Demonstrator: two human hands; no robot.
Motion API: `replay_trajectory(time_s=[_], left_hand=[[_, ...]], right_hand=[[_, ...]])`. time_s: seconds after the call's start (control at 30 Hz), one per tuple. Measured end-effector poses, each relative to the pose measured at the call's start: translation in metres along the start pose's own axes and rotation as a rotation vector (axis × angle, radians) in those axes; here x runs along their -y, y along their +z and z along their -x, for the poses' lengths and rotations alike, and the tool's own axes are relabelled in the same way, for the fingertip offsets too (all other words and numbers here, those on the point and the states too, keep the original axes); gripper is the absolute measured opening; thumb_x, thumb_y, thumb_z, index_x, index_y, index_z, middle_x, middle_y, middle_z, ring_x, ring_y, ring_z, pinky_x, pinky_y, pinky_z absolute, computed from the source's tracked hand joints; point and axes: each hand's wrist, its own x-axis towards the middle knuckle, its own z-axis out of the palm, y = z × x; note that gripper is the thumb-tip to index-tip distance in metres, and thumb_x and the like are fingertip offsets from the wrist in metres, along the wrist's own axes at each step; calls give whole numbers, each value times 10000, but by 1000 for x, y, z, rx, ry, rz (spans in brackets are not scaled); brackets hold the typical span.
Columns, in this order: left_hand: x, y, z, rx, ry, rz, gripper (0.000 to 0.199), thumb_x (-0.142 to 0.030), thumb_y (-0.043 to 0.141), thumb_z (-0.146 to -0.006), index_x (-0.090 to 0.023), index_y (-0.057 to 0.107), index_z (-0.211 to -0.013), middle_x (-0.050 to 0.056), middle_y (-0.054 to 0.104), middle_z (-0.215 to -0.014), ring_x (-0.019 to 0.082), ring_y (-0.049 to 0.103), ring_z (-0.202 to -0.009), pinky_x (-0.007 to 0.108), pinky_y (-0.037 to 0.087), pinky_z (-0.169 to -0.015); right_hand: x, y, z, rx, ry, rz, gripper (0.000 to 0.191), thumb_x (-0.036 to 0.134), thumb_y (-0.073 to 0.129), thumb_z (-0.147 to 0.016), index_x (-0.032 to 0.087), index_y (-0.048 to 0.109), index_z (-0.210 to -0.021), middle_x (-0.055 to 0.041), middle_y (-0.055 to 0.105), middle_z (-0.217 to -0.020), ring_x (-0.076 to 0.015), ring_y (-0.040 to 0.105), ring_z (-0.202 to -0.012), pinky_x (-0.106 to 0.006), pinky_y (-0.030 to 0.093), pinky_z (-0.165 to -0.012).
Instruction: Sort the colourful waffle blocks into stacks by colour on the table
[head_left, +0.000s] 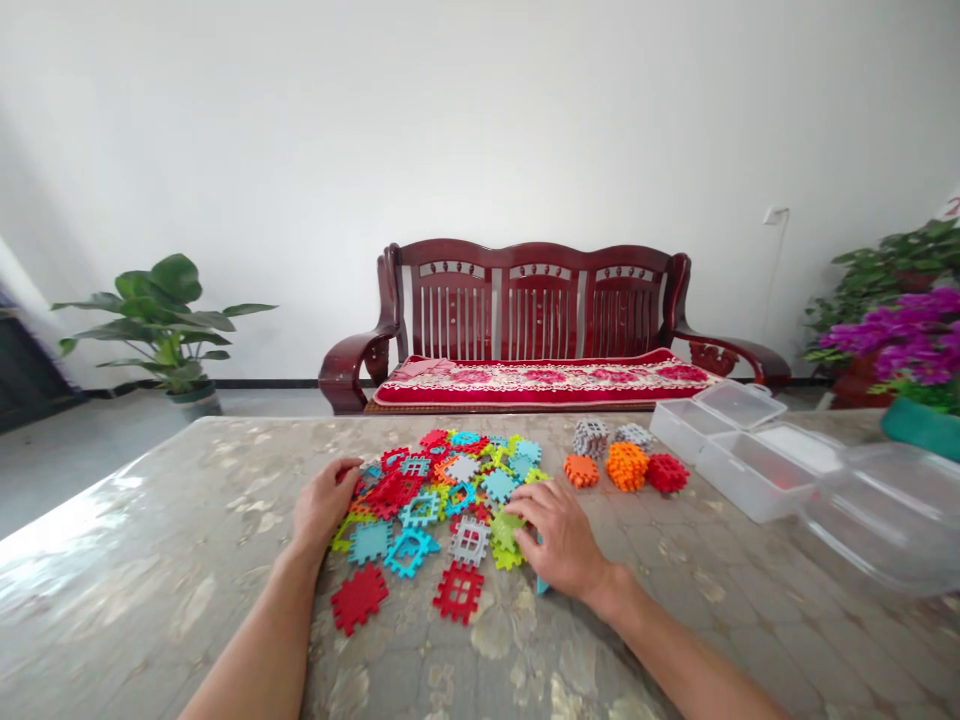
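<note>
Right hand (559, 532): fingers curved over green tile (505, 528). Left hand (324, 508): fingers bent beside pile (401, 490). Grips indeterminable. Pinch edges.

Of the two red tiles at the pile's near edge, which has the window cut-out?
The right-hand red tile, just in front of the grey window tile; the left-hand red tile is solid.

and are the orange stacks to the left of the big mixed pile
No, both orange stacks sit to the right of the mixed pile, with the red stack farther right.
</note>
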Motion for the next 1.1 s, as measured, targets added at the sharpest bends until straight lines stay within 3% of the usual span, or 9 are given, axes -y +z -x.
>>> replay_trajectory(time_s=[0.1,0.2,0.27,0.4,0.53,0.83,1.1], left_hand=[[-1,0,0,13,-11,2,368,-390,492,-887,-242,725,-1130,58,761,-1018,221,683,-904,269,470,-716],[-1,0,1,24,-16,13,375,-391,484,-890,-239,718,-1140,58,756,-1043,221,679,-923,271,467,-733],[0,0,2,17,-9,24,366,-391,484,-890,-243,719,-1127,50,757,-1043,216,677,-926,268,465,-739],[1,2,2,7,-14,29,358,-397,491,-883,-252,719,-1118,43,756,-1052,218,673,-935,272,465,-746],[2,3,1,12,-27,37,360,-403,493,-877,-257,719,-1116,42,753,-1061,227,671,-957,280,467,-758],[1,2,3,1,-26,36,349,-387,491,-877,-258,722,-1106,35,755,-1058,223,674,-949,276,466,-750],[-1,2,3,5,-38,-2,356,-391,482,-886,-266,716,-1124,34,755,-1072,223,677,-936,274,466,-724]], right_hand=[[22,5,3,71,-83,-85,183,232,694,-814,259,695,-995,-5,696,-1007,-202,558,-966,-353,407,-903],[39,12,3,127,-155,-103,277,385,758,-790,268,689,-1031,0,686,-1001,-206,546,-958,-353,401,-889],[44,16,-2,121,-147,-78,280,344,734,-816,266,678,-1079,-11,675,-1052,-209,534,-990,-355,392,-908],[38,22,-18,73,-15,16,274,107,581,-857,250,691,-1064,-26,658,-1102,-212,511,-1038,-357,380,-928],[30,27,-24,119,12,27,284,51,544,-832,257,714,-929,-13,655,-1086,-208,510,-1049,-355,385,-912],[31,29,-21,144,-19,56,268,177,655,-805,280,709,-1047,-19,617,-1148,-229,482,-1096,-393,385,-947],[31,34,-20,161,-70,81,53,235,673,-880,250,699,-924,-29,625,-1100,-230,509,-1058,-400,423,-930]])
